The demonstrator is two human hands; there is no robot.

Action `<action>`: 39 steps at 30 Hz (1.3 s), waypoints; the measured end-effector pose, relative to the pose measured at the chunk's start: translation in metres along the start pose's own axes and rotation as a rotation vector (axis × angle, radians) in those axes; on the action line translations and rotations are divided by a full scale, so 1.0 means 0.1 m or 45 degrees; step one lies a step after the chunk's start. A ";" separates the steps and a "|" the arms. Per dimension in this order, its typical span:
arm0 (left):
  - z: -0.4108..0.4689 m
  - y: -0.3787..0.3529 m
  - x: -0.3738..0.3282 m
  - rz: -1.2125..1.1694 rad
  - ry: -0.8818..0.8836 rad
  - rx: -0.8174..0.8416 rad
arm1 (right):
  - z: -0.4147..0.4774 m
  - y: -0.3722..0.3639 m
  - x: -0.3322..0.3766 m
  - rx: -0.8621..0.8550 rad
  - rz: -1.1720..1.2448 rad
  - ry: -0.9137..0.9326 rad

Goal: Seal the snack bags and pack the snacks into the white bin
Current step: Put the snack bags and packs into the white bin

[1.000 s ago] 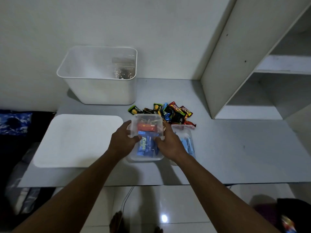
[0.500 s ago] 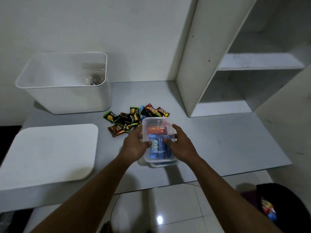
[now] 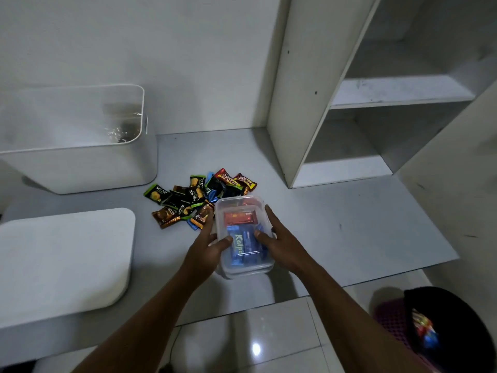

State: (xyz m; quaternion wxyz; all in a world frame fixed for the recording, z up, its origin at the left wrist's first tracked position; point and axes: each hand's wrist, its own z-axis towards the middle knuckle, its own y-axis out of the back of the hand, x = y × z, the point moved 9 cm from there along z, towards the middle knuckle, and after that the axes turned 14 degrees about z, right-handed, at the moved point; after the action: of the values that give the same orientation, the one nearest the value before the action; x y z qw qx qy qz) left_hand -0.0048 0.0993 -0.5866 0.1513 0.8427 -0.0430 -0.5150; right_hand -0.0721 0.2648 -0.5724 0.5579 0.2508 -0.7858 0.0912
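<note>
- While it stood far left by the wall, the white bin (image 3: pixel 80 168) held a clear bag (image 3: pixel 122 129).
- Loose snacks (image 3: pixel 199 200) lay heaped mid-bench (image 3: pixel 349 232).
- Just in front of the heap, left hand (image 3: pixel 207 249) and right hand (image 3: pixel 282 243) gripped the clear tub (image 3: pixel 242 208), thumbs on top, fingers (image 3: pixel 271 219) along its sides.

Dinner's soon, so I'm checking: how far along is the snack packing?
Done: one clear bag sits in the white bin. In hand: the left hand and right hand grip a clear container of wrapped snacks, thumbs on top. Left: the loose snack pile on the table, and that container, are outside the bin.
</note>
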 end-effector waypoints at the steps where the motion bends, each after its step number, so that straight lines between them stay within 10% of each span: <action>1: 0.00 -0.02 -0.01 -0.044 -0.007 0.020 | 0.01 0.00 -0.03 0.030 0.046 -0.019; 17: -0.33 0.57 -0.63 -0.075 -0.151 -0.011 | -0.05 -0.19 0.69 0.166 0.160 0.079; 39: -0.46 4.36 -1.68 -0.018 -0.118 -0.333 | 1.09 -2.68 3.81 0.350 0.014 0.262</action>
State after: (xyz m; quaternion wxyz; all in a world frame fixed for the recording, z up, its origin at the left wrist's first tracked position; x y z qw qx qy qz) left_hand -0.0061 -0.2672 -0.2934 0.2542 0.7914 0.0235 -0.5555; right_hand -0.1254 -0.1226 -0.2969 0.5954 0.3096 -0.7061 0.2260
